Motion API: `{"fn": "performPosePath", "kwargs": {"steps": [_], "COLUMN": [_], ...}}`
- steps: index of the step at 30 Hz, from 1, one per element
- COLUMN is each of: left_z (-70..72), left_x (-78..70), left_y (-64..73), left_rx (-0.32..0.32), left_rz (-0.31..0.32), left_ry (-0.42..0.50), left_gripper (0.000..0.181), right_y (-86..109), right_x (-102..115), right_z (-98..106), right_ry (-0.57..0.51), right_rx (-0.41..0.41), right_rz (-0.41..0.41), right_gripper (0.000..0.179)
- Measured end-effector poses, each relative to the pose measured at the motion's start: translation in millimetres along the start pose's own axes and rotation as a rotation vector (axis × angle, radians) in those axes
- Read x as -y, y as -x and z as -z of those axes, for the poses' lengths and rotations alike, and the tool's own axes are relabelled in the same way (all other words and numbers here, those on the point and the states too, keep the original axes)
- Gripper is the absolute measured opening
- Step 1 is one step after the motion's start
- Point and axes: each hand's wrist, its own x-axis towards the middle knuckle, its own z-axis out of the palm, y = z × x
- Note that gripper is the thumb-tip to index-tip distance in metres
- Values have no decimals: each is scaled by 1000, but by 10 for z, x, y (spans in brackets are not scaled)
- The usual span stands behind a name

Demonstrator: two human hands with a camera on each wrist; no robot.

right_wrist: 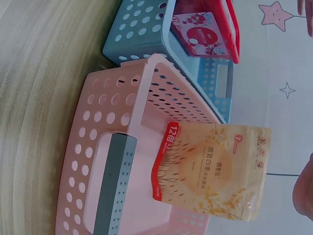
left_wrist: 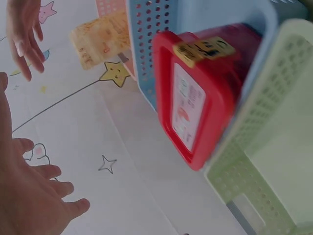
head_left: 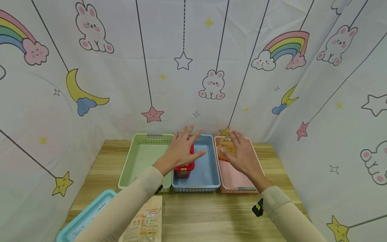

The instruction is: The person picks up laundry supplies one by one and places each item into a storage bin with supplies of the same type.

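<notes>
Both hands are held out with spread, straight fingers and hold nothing. My left hand [head_left: 181, 149] hovers over a red-lidded plastic box [head_left: 185, 168], hiding part of it. The box stands against the left side of the blue basket [left_wrist: 205, 14], a label on its lid [left_wrist: 188, 105]. Over the pink basket [right_wrist: 100, 103] is my right hand [head_left: 242, 154], apart from the pouch below it. This beige and orange pouch [right_wrist: 210, 169] with a red bottom band leans inside the pink basket, its top above the rim.
Left of the blue basket stands a green basket [head_left: 152, 151]. Nearer, a printed paper package [head_left: 146, 218] and a light-blue tray [head_left: 99, 205] lie on the wooden table [head_left: 208, 215], partly behind the left sleeve. A printed white cloth [head_left: 181, 90] hangs behind and at both sides.
</notes>
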Motion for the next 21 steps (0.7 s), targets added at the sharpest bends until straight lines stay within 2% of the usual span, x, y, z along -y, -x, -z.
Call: {"fn": "performPosePath", "kwargs": {"steps": [5,11,18,21], "left_z": [28,73,59,56], "left_x": [153,253,299,317], "left_y": [113,177,241,280], "left_rx": [48,57,51,73], "left_rz": [53,89,99,110], "left_ry": [-30,-27,-13,15], "left_gripper": [95,95,96,97], "right_y": [5,-20,-28,-16], "right_x": [68,151,191,224], "right_z": [-10,-2,-37,-64], "right_ry": [50,61,5,-101], "right_rx": [52,99,98,87], "right_rz": [-15,-35,-7,7], "right_gripper": [91,91,90,87]}}
